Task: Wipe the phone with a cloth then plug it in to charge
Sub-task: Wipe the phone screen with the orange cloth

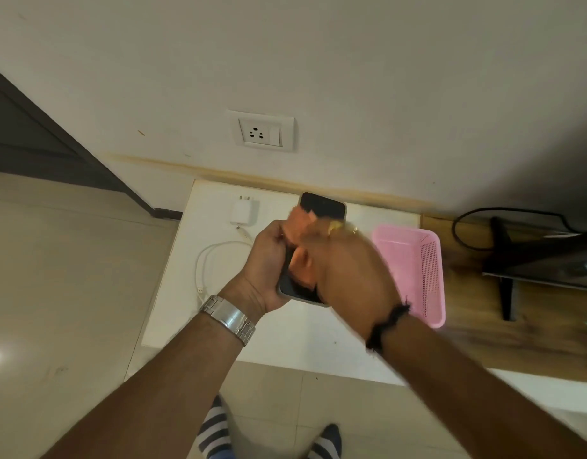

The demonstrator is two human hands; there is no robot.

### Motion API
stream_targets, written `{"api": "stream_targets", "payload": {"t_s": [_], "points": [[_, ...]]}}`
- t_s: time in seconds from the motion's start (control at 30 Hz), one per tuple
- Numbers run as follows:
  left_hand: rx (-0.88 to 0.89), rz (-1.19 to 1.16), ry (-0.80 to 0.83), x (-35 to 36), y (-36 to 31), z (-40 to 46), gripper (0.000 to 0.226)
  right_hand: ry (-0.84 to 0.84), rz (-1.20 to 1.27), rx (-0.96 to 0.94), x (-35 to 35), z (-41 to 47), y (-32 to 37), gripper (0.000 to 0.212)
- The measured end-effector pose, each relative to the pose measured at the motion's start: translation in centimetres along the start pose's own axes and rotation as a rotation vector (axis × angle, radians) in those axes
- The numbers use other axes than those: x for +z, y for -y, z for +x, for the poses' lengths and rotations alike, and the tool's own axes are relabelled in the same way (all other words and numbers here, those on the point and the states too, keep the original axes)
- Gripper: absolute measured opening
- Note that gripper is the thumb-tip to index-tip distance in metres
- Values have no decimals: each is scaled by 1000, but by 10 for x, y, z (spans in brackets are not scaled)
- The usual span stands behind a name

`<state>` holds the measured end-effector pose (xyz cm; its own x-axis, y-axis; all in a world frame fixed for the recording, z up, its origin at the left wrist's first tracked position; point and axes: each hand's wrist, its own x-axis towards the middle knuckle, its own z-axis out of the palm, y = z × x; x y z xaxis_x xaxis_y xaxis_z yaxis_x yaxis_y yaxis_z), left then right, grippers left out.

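Head view: the left hand is clamped around the lower left edge of the phone, holding it tilted above the white counter, dark screen facing up. The right hand is closed on an orange cloth and presses it onto the middle of the screen; this hand is blurred. Only the far end of the phone and its near corner show beyond the cloth and hands. The left wrist carries a metal watch, the right a dark thread band.

On the counter, left of the hands, lie a white charger adapter with its pins toward the wall and a white cable in a loose loop, one plug end near the adapter but not joined to it. To the right, partly behind the right hand, sits a pink perforated basket; the visible part of its inside holds nothing. A white wall socket with a switch is on the wall above the counter, with no plug in it. Far right stands a dark screen on a wooden surface.
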<state>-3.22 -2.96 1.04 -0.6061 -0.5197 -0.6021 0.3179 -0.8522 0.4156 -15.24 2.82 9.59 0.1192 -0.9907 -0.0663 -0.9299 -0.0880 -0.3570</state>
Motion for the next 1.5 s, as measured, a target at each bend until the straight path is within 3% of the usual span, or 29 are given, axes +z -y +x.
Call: {"api": "stream_targets", "payload": {"t_s": [0.1,0.23,0.3,0.5,0.6,0.7,0.87,0.97,1.07,1.2,1.27,1.37,1.5], "points": [[10,-16,-8,-3,2,-1,26,134,25,-106,0,-21,8,35],[-34,35,41,1,11,-1,48,-22,32,81,-13,27,-30,25],[-14,43,22,3,7,-1,48,-70,32,122,-9,33,-29,26],[-10,-7,-23,-2,5,-3,37,104,52,-93,6,-17,3,27],[-25,26,57,1,14,-6,45,-15,-23,38,-7,20,-28,28],[-16,21,31,4,12,-5,47,-68,40,112,-8,32,-29,28],[-6,-14,-20,-2,7,-2,22,146,73,-100,10,-20,7,38],[-53,8,80,-3,22,-4,41,20,56,10,-6,14,-26,25],[-54,-21,75,0,25,-4,43,-47,-39,123,-7,39,-39,26],[10,-141,31,-7,10,-2,24,129,20,-78,13,-17,9,27],[18,-112,31,-12,10,-2,33,204,35,-170,10,-29,2,33],[14,-49,104,-10,15,-4,44,89,-20,-28,-2,3,-37,31],[39,-16,31,-4,9,3,47,-29,-63,78,0,10,-39,26]]}}
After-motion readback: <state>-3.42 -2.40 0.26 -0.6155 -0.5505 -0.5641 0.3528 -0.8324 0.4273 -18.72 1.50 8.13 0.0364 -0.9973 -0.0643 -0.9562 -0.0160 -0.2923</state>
